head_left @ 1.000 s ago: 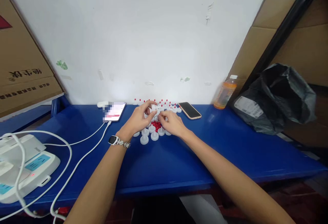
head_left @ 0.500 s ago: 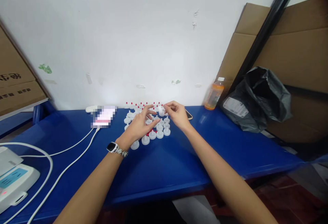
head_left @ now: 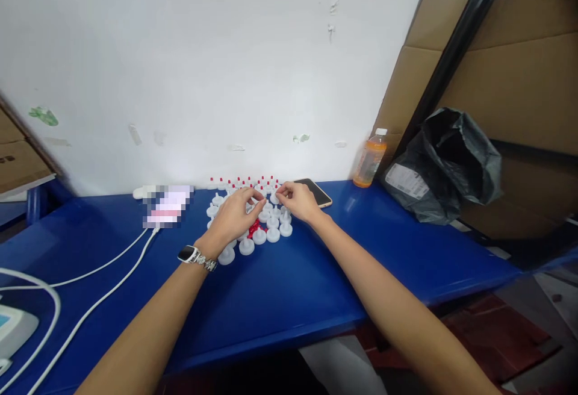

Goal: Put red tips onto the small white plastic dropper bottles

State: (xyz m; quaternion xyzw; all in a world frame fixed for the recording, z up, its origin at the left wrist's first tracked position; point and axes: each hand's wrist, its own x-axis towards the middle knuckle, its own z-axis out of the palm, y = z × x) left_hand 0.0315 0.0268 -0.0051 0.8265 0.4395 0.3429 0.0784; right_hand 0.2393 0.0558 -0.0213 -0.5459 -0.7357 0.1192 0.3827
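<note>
Several white plastic caps (head_left: 259, 236) lie in a cluster on the blue table (head_left: 289, 286), with a small pile of red tips (head_left: 254, 227) among them. A row of white caps with red tips (head_left: 244, 183) stands at the back by the wall. My left hand (head_left: 235, 217), with a watch on its wrist, rests over the cluster, fingers curled and pinched. My right hand (head_left: 298, 201) is just right of it, fingers pinched above the caps. What either hand pinches is too small to make out.
A dark phone (head_left: 315, 192) lies right of my hands. A second phone (head_left: 167, 207) with white cables (head_left: 112, 286) lies to the left. An orange drink bottle (head_left: 370, 159), a black plastic bag (head_left: 445, 169) and cardboard sheets (head_left: 519, 70) stand at the right.
The view has swung to the right, so the white device at the left has nearly left the picture. My right hand rose to the back row, then came back down beside the left.
</note>
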